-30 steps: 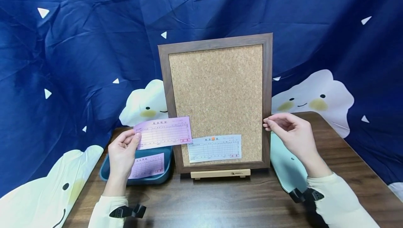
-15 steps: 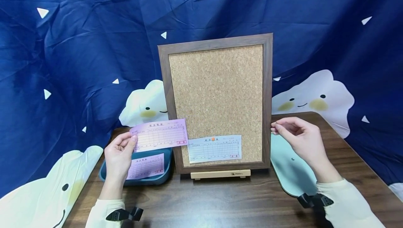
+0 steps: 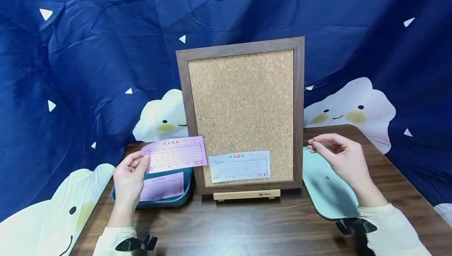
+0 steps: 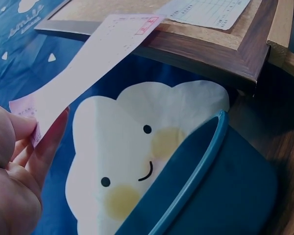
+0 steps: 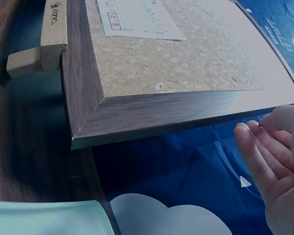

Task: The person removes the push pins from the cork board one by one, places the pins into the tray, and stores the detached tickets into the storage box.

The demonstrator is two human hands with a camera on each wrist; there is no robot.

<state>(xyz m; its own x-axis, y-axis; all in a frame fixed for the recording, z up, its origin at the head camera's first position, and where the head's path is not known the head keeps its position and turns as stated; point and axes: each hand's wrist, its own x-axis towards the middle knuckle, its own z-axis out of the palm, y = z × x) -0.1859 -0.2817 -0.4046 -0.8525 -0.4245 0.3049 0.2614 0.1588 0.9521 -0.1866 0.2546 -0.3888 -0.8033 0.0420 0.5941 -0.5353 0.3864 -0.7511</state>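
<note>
My left hand (image 3: pixel 128 179) pinches the left end of a pink receipt slip (image 3: pixel 174 154) between thumb and fingers. The slip is held out over the blue bin (image 3: pixel 187 195), its right end overlapping the corkboard's frame. Another pink slip (image 3: pixel 164 187) lies in that bin. On the framed corkboard (image 3: pixel 243 103), a light blue receipt slip (image 3: pixel 240 169) hangs low under an orange pushpin (image 3: pixel 238 155). Right of the board, my right hand (image 3: pixel 340 160) has thumb and fingertips drawn together. A tiny reddish bit shows between them in the right wrist view; I cannot tell its kind.
The board stands on a wooden easel (image 3: pixel 247 195) on a brown table (image 3: pixel 226 232). A mint-green tray (image 3: pixel 332 201) with a small dark thing (image 3: pixel 327 177) on it lies below the right hand. Blue cloth (image 3: pixel 106 52) with clouds and triangles hangs behind.
My left hand has drawn the pink slip left and slightly down, off the blue slip's corner. My right hand has moved right, away from the board's edge, over the mint-green tray.
</note>
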